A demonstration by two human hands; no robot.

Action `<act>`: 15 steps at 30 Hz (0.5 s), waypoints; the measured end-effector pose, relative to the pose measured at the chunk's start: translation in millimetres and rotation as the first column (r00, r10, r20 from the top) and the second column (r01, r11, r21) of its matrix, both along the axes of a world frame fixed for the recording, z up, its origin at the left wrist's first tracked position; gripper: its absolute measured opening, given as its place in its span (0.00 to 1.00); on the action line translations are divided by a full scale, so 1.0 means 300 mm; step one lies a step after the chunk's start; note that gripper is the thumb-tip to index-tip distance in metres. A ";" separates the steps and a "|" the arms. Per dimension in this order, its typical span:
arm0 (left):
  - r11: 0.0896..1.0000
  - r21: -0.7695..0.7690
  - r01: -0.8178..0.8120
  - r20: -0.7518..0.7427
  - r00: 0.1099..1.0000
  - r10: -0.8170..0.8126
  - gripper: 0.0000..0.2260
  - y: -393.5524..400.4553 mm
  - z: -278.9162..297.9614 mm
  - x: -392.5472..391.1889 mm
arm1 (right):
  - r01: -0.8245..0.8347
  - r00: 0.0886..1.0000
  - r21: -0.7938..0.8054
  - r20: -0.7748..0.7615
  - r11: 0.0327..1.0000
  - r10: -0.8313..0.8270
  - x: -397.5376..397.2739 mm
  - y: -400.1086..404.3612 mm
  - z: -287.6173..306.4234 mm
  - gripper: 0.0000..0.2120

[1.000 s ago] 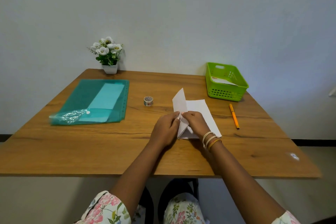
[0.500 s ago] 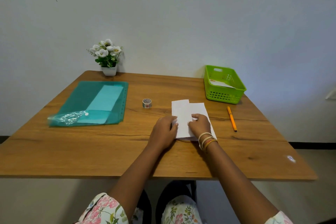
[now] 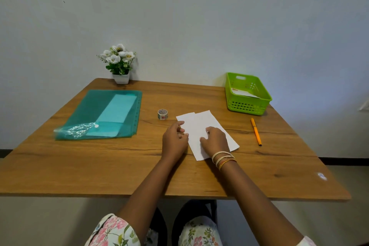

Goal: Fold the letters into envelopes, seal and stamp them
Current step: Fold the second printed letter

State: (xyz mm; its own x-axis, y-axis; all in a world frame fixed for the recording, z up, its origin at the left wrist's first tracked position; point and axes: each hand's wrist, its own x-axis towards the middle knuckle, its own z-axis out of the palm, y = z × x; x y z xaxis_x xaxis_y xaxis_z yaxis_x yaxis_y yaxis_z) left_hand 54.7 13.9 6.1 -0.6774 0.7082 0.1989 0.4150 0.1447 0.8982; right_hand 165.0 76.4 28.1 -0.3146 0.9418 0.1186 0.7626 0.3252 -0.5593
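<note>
From my head view, my right hand (image 3: 215, 141) lies palm down on the folded white letter (image 3: 201, 125), fingers bent a little and pressing the paper flat against the wooden table (image 3: 99, 161). My left hand (image 3: 174, 139) sits at the letter's left edge with its fingers curled in against that edge; I think the fingertips touch the paper, though I cannot tell whether they pinch it. The letter lies flat near the middle of the table, its far edge showing two layers slightly offset. Just beyond it stands a small roll of tape (image 3: 162, 114). An orange pen (image 3: 256, 131) lies to the right, a green basket (image 3: 247, 103) with papers behind it. A teal plastic folder (image 3: 103, 113) lies to the left, and a small flower pot (image 3: 120, 66) stands by the plain wall.
</note>
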 end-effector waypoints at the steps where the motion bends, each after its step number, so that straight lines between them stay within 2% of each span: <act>1: 1.000 -0.003 -0.007 -0.003 1.000 0.007 0.20 0.002 -0.001 -0.001 | -0.014 0.999 0.032 0.043 0.999 0.012 -0.004 -0.008 0.001 0.19; 5: 0.999 -0.007 -0.041 -0.024 0.999 0.041 0.18 0.007 -0.004 0.002 | -0.031 0.980 0.192 0.197 0.981 -0.008 -0.007 -0.044 -0.020 0.13; 9: 0.998 0.003 -0.061 -0.026 0.998 0.061 0.17 0.007 -0.009 -0.002 | -0.061 0.978 0.295 0.208 0.953 -0.002 0.000 -0.056 -0.037 0.15; 12: 0.997 0.016 -0.074 -0.032 0.997 0.074 0.16 0.010 -0.015 -0.007 | -0.112 0.986 0.226 0.148 0.968 0.079 0.016 -0.073 -0.026 0.24; 15: 0.997 0.005 -0.071 -0.014 0.997 0.071 0.18 0.011 -0.016 -0.007 | -0.175 0.969 0.073 0.191 0.982 0.159 0.024 -0.091 -0.017 0.30</act>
State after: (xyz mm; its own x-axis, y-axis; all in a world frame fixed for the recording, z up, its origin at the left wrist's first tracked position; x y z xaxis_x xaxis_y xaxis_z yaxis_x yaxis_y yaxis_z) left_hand 52.7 17.1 1.3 -0.7228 0.6579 0.2115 0.4163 0.1703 0.8931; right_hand 172.3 49.0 22.9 -0.4907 0.8624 0.1244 0.7800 0.4984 -0.3784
